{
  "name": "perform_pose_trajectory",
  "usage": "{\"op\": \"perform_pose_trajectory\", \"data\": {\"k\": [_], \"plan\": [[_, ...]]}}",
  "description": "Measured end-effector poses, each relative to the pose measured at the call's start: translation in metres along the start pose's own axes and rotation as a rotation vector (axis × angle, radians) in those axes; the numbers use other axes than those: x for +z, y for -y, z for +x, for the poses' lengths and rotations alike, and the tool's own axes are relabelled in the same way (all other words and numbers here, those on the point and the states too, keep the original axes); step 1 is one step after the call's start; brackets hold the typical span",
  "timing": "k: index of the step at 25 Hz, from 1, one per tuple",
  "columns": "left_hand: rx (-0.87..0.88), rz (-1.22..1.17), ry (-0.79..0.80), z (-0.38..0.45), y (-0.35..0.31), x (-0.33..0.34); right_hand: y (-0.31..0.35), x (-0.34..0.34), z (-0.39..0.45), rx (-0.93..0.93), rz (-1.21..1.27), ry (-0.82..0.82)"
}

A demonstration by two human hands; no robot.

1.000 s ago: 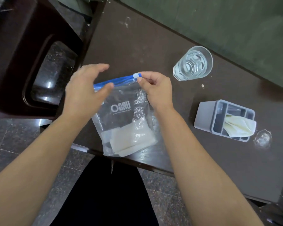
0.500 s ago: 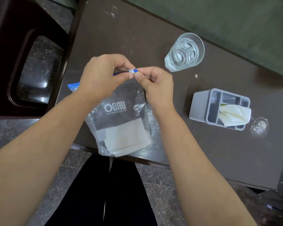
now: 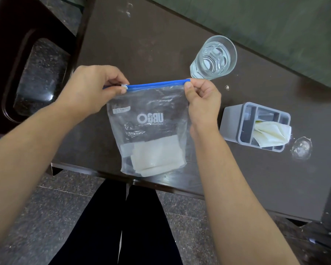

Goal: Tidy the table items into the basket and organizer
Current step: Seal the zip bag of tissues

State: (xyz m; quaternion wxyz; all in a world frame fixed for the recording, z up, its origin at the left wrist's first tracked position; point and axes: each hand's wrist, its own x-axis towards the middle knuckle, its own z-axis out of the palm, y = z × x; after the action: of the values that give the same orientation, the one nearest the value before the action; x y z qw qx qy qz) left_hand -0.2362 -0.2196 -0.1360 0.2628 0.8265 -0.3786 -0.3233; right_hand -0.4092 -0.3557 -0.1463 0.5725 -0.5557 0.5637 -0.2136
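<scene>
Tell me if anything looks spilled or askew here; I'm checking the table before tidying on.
Yes. A small clear puddle sits on the dark brown table just right of the grey plastic organizer, which lies tipped on its side with a crumpled white tissue poking out.

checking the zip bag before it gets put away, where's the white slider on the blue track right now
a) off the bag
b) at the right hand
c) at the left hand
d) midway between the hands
c: the white slider sits pinched at the left hand, while the right hand pinches the other end of the blue zip track of the bag.
</scene>
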Motion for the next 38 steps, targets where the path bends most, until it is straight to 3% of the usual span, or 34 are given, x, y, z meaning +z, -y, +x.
{"op": "perform_pose_trajectory", "data": {"k": [5,9,11,16,19,22,27,32,36,38], "plan": [[0.063,0.164,-0.067,0.002,0.011,-0.006,-0.008,-0.01,0.006,0.038,0.027,-0.062],[-0.089,0.088,-0.141,-0.004,0.027,-0.01,-0.015,-0.03,0.016,0.1,0.023,-0.184],[-0.121,0.069,-0.152,-0.009,0.024,-0.001,-0.02,-0.036,0.017,0.124,-0.035,-0.126],[0.023,0.135,-0.099,0.003,0.002,0.034,-0.021,-0.032,0.012,0.141,-0.097,0.017],[-0.045,0.304,-0.01,0.02,-0.006,0.047,-0.025,-0.036,0.012,0.068,-0.184,0.06],[-0.019,0.408,-0.026,0.027,-0.005,0.052,-0.029,-0.042,0.015,-0.001,-0.355,0.075],[0.027,0.41,0.045,0.024,-0.001,0.055,-0.018,-0.04,0.021,-0.139,-0.762,0.156],[-0.028,0.364,-0.005,0.026,-0.004,0.059,-0.015,-0.026,0.032,-0.344,-1.22,0.288],[-0.015,0.282,-0.006,0.026,-0.001,0.054,-0.017,-0.033,0.039,-0.447,-1.333,0.304],[0.055,0.313,-0.066,0.024,0.004,0.052,-0.024,-0.036,0.037,-0.657,-1.374,0.261]]}}
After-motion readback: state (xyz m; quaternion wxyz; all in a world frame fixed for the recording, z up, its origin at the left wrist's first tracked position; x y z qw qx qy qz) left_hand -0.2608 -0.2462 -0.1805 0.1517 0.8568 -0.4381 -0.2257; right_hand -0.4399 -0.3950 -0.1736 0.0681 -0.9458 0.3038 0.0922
